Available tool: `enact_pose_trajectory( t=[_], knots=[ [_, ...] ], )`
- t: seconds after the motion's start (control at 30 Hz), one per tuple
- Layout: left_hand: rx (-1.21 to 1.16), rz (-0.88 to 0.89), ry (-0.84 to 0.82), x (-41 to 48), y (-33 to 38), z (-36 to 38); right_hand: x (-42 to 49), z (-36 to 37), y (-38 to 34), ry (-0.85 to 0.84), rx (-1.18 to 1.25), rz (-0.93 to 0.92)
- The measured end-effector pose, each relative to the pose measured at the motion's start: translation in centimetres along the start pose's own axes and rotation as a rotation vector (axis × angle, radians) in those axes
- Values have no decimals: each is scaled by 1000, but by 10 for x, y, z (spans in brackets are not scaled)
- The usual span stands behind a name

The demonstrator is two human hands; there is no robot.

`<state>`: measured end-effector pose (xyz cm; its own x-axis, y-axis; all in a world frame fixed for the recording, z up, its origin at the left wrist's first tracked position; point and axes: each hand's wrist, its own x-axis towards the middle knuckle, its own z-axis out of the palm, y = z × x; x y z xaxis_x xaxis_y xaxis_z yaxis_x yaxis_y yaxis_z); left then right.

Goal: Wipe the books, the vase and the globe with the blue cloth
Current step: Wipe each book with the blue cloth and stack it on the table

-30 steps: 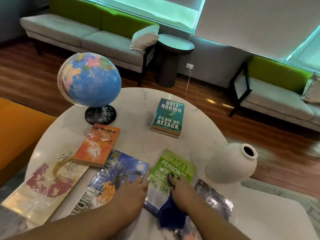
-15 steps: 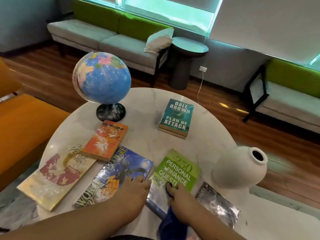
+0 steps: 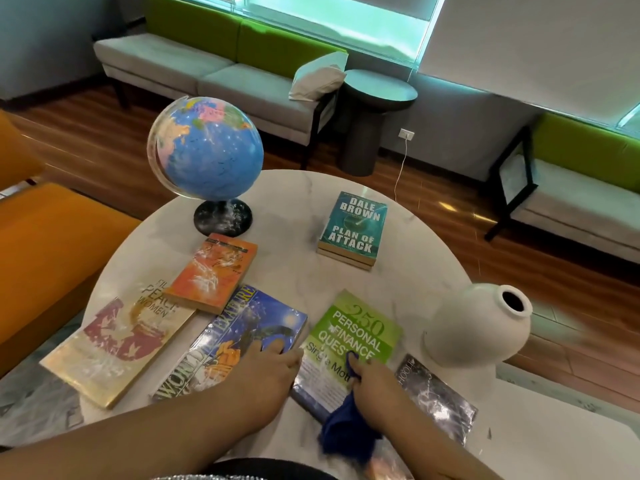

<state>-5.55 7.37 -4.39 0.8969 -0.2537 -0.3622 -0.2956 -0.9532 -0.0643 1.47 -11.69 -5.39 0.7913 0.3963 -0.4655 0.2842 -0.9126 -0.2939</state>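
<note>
Right grip (image 3: 374,386) clenched around the blue cloth (image 3: 346,434), fist down on the lower half of the green book (image 3: 356,336). Cloth bunch trails out behind the fist toward the near edge. Left grip (image 3: 266,370) released, palm flat on the blue book (image 3: 242,336), fingertips at that book's right edge, just beside the green one. Dark glossy book (image 3: 438,396) lies just right of the right wrist. Orange book (image 3: 214,271) sits over the far corner of the tan book (image 3: 117,348), which reaches the near-left rim. Teal book (image 3: 353,226) lies apart toward the far side, stacked on another volume. Globe (image 3: 207,150) stands far left on a dark base. White vase (image 3: 474,327) is at the right rim, mouth angled up-right. Worktop (image 3: 294,206) is round with a white marble look, bare in the middle between the teal book and the near row. Around it is a wood floor (image 3: 519,268). Orange seat (image 3: 45,244) close on the left. Grey-green sofa (image 3: 214,74) and dark side table (image 3: 377,95) well back, second sofa (image 3: 581,192) far right.
</note>
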Motion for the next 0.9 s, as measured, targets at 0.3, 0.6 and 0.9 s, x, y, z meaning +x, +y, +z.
enact_pose_trajectory(
  t=[0.3,0.6,0.9],
  knots=[
    [10,-14,-51,-1,-2,3,-10,12,-9,-26,-83,-152],
    [17,-28,-67,-2,1,2,-9,30,-8,41,-60,-352],
    [11,-8,68,-1,-7,16,-20,34,-18,24,90,-283]
  ],
)
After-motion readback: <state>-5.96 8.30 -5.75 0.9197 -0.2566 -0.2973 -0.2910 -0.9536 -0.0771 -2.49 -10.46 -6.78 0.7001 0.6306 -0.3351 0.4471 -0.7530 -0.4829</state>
